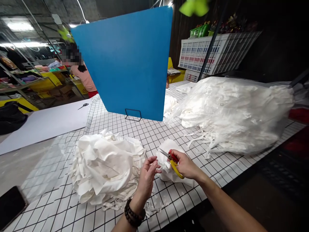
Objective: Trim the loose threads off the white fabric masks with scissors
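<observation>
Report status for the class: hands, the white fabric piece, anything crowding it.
Right hand grips scissors, blades at white fabric piece. Left hand pinches its edge. Fabric pile crowds the left; bagged heap sits behind.

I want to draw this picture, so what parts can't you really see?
- What lies behind the blue board: the board blocks it.
- The cloth piece under the scissors: the right hand and left hand cover part of it.
- The dark flat thing at the bottom left: cut off by the picture's edge.
- The small scissors far off: too small for detail.
</observation>
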